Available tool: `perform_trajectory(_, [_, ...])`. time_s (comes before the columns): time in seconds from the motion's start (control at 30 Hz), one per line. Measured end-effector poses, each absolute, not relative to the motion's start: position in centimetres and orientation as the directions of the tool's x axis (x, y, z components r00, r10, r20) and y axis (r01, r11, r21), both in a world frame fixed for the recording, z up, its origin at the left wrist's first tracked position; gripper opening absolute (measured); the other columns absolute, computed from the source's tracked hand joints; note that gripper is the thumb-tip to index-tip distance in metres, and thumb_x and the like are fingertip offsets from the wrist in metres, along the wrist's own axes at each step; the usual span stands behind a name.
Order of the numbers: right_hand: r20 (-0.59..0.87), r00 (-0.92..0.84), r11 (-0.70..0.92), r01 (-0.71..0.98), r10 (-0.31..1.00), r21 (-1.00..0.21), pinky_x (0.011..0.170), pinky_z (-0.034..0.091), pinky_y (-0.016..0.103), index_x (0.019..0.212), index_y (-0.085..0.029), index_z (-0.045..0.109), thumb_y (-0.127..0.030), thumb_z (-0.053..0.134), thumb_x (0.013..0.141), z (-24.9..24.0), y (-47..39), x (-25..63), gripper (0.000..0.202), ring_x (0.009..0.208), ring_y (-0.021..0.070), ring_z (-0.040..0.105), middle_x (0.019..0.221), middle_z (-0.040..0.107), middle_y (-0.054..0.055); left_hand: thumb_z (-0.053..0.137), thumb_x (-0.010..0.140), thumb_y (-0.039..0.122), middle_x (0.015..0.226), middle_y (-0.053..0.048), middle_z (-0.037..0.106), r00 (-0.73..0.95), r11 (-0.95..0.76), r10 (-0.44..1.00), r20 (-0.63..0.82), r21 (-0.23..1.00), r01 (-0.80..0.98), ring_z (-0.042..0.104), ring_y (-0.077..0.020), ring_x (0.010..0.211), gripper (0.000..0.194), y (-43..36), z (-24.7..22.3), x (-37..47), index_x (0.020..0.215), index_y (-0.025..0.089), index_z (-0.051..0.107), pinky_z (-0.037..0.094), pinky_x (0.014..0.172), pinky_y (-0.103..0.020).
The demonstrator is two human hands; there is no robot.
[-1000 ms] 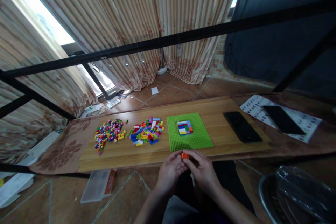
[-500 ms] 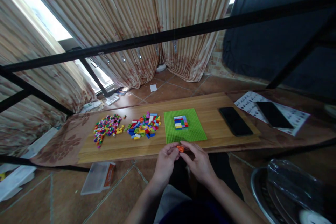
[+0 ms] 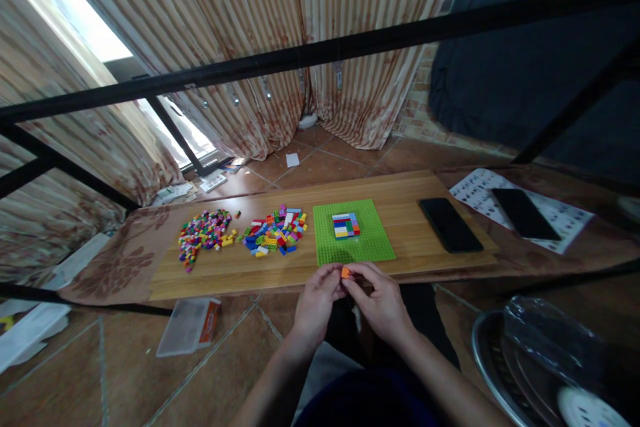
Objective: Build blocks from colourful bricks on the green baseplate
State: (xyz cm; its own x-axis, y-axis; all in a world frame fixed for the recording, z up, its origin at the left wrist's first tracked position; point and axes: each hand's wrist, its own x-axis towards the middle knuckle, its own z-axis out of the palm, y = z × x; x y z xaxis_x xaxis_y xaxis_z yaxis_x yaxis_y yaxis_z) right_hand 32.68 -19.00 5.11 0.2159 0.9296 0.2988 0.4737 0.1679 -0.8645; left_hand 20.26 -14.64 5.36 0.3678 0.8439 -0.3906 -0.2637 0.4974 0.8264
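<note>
Orange brick (image 3: 345, 273) has turned; curtains (image 3: 240, 20) hang beyond wooden board (image 3: 406, 217).

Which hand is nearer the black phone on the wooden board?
Right. The right hand is left of the black phone and closer to the body; the left hand is farther left.

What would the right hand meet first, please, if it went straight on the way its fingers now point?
Past the orange brick it already holds, the right hand would probably meet the left hand first, though the exact depth between them is unclear.
</note>
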Motion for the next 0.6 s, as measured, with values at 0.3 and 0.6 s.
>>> perform_trajectory(0.3, [0.324, 0.100, 0.167, 0.696, 0.941, -0.699, 0.076, 0.049, 0.034, 0.096, -0.024, 0.065, -0.026, 0.053, 0.086, 4.8, -18.4, 33.6, 0.016, 0.086, 0.0198, 0.059, 0.089, 0.064, 0.005, 0.074, 0.068, 0.035, 0.085, -0.005, 0.067, 0.352, 0.399, 0.882, -0.314, 0.895, -0.200, 0.058, -0.0111, 0.073, 0.032, -14.1, 4.5, 20.1, 0.091, 0.015, 0.067, 0.046, 0.071, -0.023])
perform_trajectory(0.6, [0.290, 0.149, 0.163, 0.555, 0.945, -0.816, 0.079, 0.051, 0.032, 0.103, -0.025, 0.065, -0.028, 0.053, 0.088, 4.1, -18.0, 34.0, 0.020, 0.092, 0.0190, 0.061, 0.096, 0.064, 0.005, 0.075, 0.065, 0.032, 0.072, -0.003, 0.066, 0.315, 0.401, 0.894, -0.320, 0.883, -0.242, 0.056, -0.0090, 0.063, 0.027, -13.6, 4.6, 21.1, 0.084, 0.014, 0.068, 0.044, 0.065, -0.022])
